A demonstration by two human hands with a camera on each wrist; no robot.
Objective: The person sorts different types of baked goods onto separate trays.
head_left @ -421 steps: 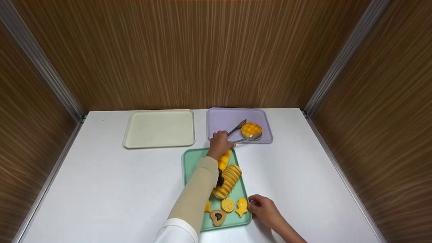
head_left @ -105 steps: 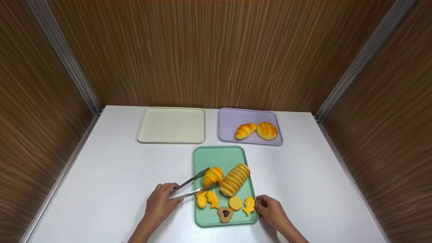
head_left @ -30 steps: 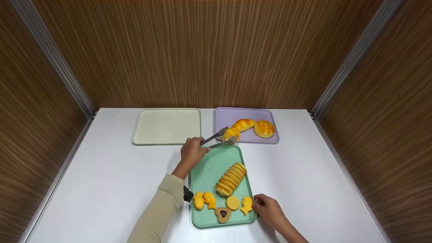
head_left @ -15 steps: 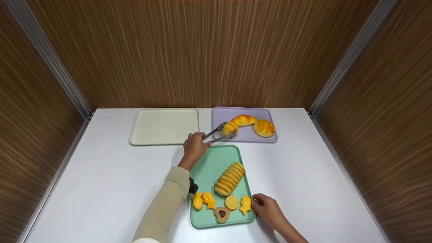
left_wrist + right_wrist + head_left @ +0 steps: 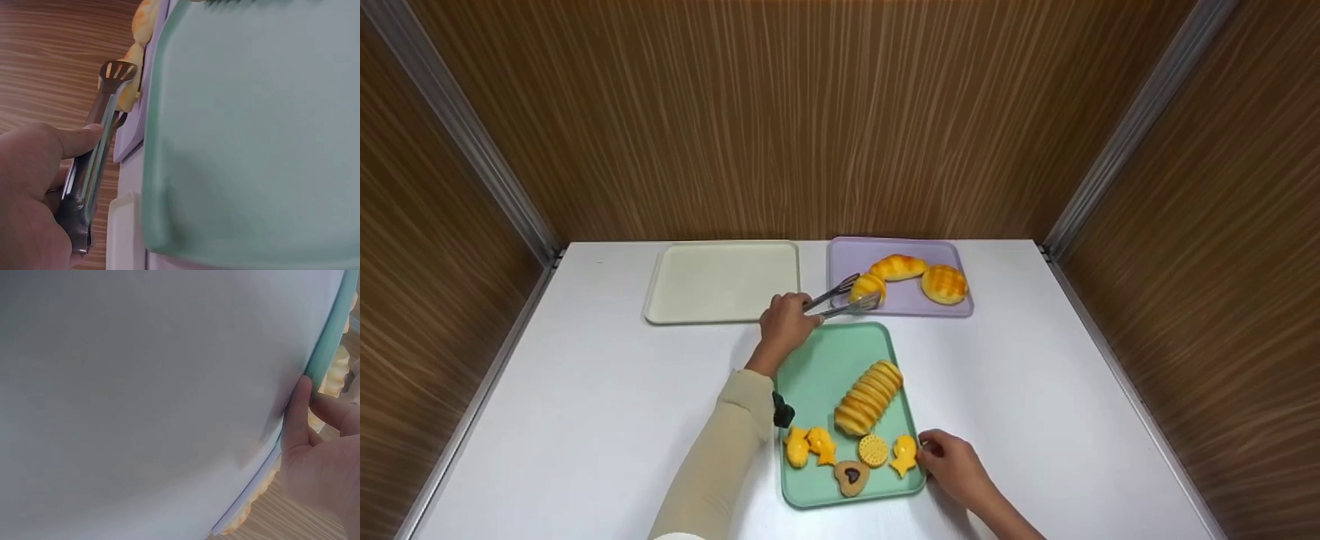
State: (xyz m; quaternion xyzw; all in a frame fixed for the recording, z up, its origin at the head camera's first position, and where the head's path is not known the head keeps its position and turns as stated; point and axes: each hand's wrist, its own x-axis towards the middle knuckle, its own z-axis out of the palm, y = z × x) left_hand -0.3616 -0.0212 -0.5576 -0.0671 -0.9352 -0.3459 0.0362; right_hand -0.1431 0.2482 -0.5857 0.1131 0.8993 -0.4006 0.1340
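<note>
My left hand [image 5: 787, 327] grips metal serving tongs [image 5: 93, 163] near the closed end. Their slotted tips lie on either side of a small striped bread roll [image 5: 868, 288] at the near left of the purple tray [image 5: 851, 255]. Behind that roll are a croissant-shaped bread [image 5: 898, 267] and a round bun [image 5: 944, 284]. My right hand [image 5: 955, 466] pinches the right rim of the green tray [image 5: 829, 360], thumb and finger on its edge in the right wrist view. On the green tray are a long ridged loaf [image 5: 868, 397], a heart cookie [image 5: 851, 478] and a round biscuit [image 5: 873, 451].
Fish-shaped yellow biscuits [image 5: 904, 456] also lie on the green tray, two of them at its left edge. A cream tray [image 5: 724, 283] with nothing on it stands at the back left. Wood-grain panels [image 5: 810, 120] enclose the white table [image 5: 622, 405] at the back and sides.
The croissant-shaped bread, then the small striped roll, went from the green tray to the purple one with the tongs. Lately the roll shifted slightly farther back. The right hand stayed at the rim.
</note>
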